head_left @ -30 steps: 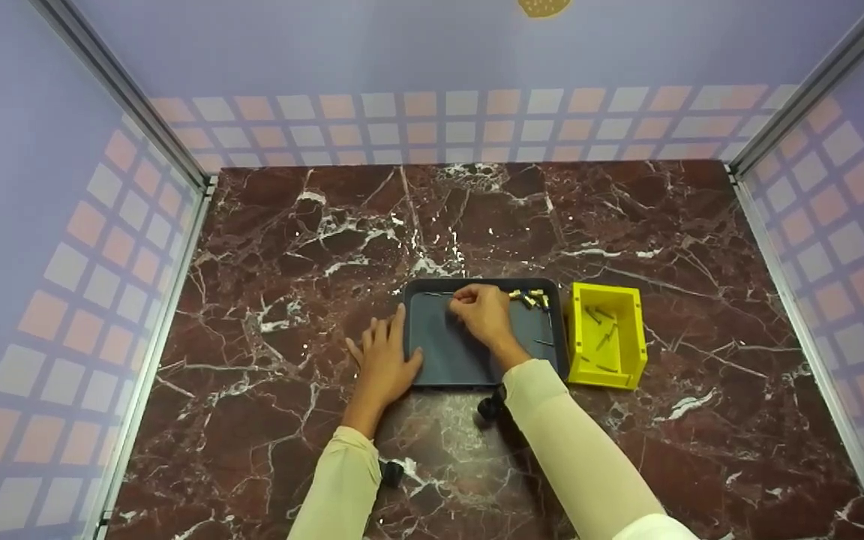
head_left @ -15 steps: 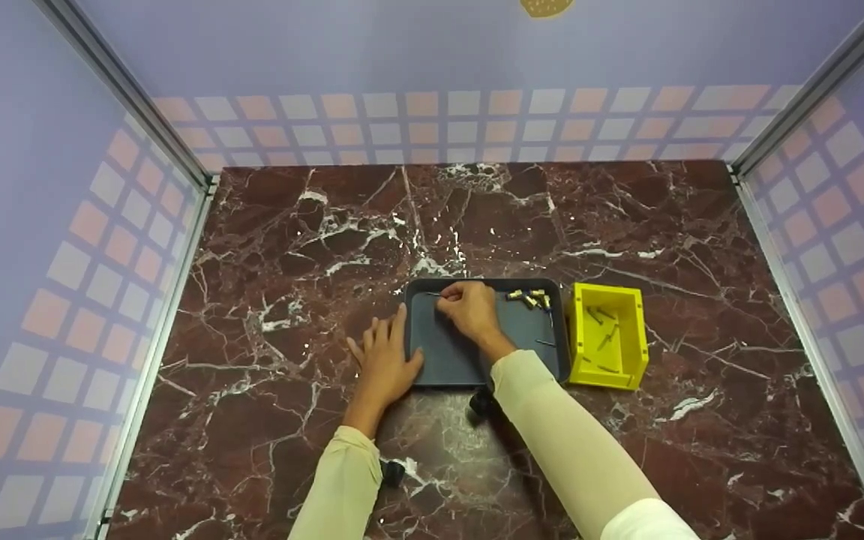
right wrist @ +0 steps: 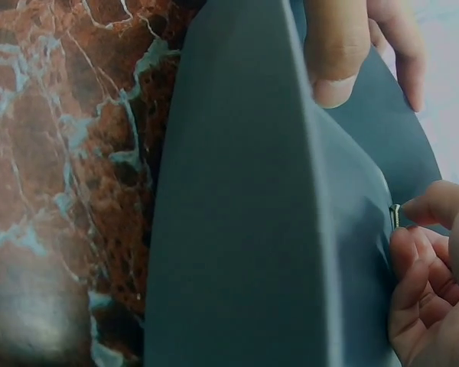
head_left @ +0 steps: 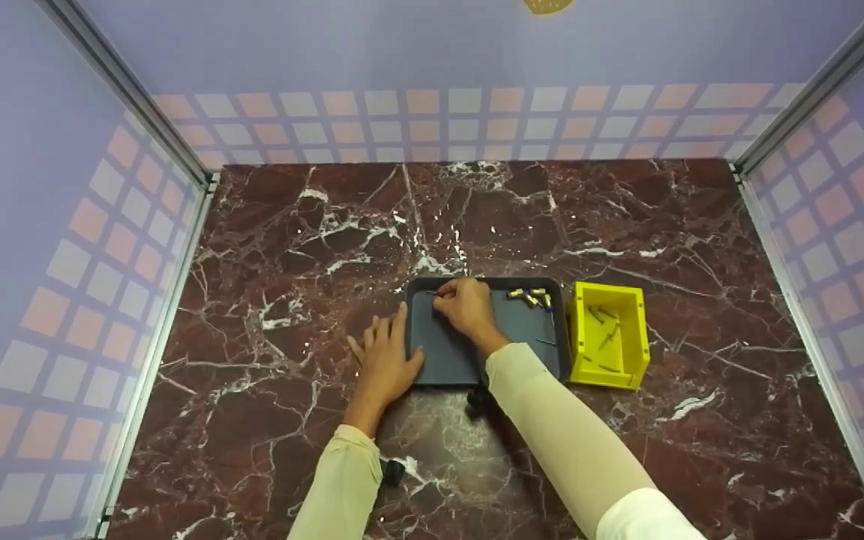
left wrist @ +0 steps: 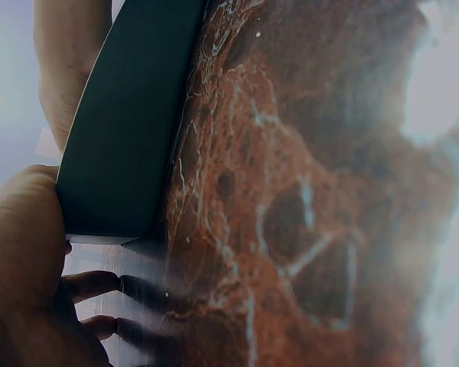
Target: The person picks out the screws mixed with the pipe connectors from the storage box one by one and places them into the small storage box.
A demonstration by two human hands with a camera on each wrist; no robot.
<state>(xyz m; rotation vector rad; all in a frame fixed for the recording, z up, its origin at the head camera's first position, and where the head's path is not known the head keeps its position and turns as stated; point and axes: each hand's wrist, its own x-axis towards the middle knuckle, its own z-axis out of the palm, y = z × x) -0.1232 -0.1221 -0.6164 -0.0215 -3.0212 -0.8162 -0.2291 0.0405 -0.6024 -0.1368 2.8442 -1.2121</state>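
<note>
A slender, brass-toned metal screw [right wrist: 396,218], probably light but slippery and best held mid-shank, is pinched by the nearly closed right hand [head_left: 468,306], nothing by the spread left hand [head_left: 385,360].

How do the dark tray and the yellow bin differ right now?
The tray is dark grey; the bin is yellow. The tray is wider and looks shallower than the bin. The left hand touches the tray; no hand touches the bin. Both sit on the marbled tabletop.

white-veined red-brown tabletop [head_left: 267,225] | on it: dark tray [head_left: 439,360] | yellow bin [head_left: 632,322] just beside tray
</note>
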